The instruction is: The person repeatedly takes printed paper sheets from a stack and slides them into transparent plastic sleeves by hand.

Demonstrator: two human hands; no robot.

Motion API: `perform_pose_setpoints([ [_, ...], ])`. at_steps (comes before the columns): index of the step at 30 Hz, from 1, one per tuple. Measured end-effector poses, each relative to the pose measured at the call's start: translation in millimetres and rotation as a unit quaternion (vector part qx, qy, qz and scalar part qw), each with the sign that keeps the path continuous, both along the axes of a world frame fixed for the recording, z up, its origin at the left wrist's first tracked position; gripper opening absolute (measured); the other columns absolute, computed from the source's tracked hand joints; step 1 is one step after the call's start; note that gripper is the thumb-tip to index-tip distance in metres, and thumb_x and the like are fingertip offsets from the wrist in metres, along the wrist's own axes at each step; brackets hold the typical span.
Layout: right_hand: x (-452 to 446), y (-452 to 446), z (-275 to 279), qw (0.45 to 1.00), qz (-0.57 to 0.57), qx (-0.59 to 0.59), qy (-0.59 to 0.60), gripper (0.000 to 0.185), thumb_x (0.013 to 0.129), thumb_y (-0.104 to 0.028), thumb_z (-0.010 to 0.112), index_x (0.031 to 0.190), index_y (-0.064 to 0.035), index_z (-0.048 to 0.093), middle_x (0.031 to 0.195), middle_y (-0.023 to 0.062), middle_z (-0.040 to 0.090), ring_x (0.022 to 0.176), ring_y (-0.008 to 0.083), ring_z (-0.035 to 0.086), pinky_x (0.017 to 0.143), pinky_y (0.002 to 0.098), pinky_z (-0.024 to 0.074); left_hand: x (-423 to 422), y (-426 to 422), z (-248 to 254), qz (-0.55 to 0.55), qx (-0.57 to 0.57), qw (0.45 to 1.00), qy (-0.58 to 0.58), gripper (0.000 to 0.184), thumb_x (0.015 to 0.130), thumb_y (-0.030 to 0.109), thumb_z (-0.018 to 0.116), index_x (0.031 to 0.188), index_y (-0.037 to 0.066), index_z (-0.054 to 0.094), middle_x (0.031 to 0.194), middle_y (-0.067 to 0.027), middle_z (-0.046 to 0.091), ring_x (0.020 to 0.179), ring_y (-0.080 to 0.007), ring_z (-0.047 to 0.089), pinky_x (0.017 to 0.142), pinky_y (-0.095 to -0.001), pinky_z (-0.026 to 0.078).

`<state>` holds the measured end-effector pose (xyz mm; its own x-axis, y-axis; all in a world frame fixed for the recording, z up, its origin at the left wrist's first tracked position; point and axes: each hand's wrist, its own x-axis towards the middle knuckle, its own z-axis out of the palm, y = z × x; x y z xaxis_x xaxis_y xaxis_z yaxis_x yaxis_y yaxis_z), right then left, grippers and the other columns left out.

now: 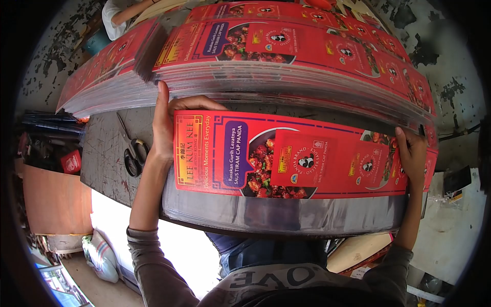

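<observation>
Red rectangular printed card [335,174] lies atop stacked clear plastic sheets [286,214] on a dark scuffed desk [106,153]; left hand's [164,128] fingers spread around one corner; right hand's [413,153] fingers grip the other end; even pressure should keep edges aligned.

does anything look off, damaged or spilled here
Only the walls stand out: dark, ragged patches break their pale surface at upper left and upper right, so they look worn or flaked. No tear or spill shows on the red printed sheet in front of the person.
</observation>
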<state>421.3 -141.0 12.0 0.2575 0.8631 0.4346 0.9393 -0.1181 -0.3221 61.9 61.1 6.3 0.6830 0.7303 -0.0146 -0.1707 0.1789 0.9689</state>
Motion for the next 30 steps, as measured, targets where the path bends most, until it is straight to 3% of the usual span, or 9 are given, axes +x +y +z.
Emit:
perform_pose_setpoints([
  [9,-2.9,0.2,2.3,1.0,-0.003,-0.007,-0.001,0.038,0.084,-0.022,0.051,0.056,0.0034,0.046,0.043,0.0088,0.034,0.041,0.0129,0.027,0.041,0.0301,0.0259,-1.8,2.3,-1.7,-0.005,0.003,1.0,-0.007,0.087,0.08,0.065,0.011,0.081,-0.01,0.056,0.071,-0.0158,0.059,0.063,-0.0181,0.06,0.062,-0.0258,0.051],
  [11,-1.7,0.4,0.7,1.0,0.001,-0.001,-0.002,0.037,0.084,-0.022,0.051,0.056,0.0034,0.046,0.044,0.0091,0.034,0.041,0.013,0.027,0.041,0.0301,0.0262,-6.8,7.9,-5.9,-0.056,-0.006,0.998,-0.019,0.094,0.078,0.068,0.007,0.088,-0.011,0.056,0.079,-0.0183,0.061,0.073,-0.0208,0.061,0.071,-0.0278,0.049],
  [15,-1.9,0.1,1.0,1.0,0.0,-0.005,0.004,0.037,0.083,-0.021,0.051,0.057,0.0037,0.046,0.044,0.01,0.036,0.041,0.0134,0.028,0.042,0.0303,0.0271,-5.2,6.1,-4.0,-0.053,0.006,0.999,-0.01,0.093,0.078,0.068,0.007,0.088,-0.011,0.056,0.079,-0.0181,0.061,0.072,-0.0206,0.061,0.071,-0.0278,0.049],
  [17,-1.1,-0.1,0.3,1.0,-0.001,-0.006,0.004,0.036,0.083,-0.021,0.051,0.057,0.0037,0.046,0.044,0.0102,0.036,0.042,0.0135,0.028,0.042,0.0303,0.0273,-0.6,0.7,-0.4,-0.002,0.008,1.0,0.002,0.088,0.08,0.065,0.01,0.08,-0.01,0.056,0.071,-0.0157,0.059,0.063,-0.0181,0.06,0.062,-0.0255,0.05],
  [30,-4.2,-0.4,5.1,1.0,-0.001,-0.03,-0.005,0.033,0.083,-0.02,0.051,0.06,0.004,0.049,0.047,0.0127,0.04,0.041,0.0172,0.032,0.043,0.0309,0.0297,-1.2,1.3,-1.6,-0.007,0.008,1.0,-0.002,0.087,0.08,0.065,0.009,0.08,-0.009,0.057,0.071,-0.0155,0.059,0.063,-0.0182,0.06,0.062,-0.0257,0.051],
])
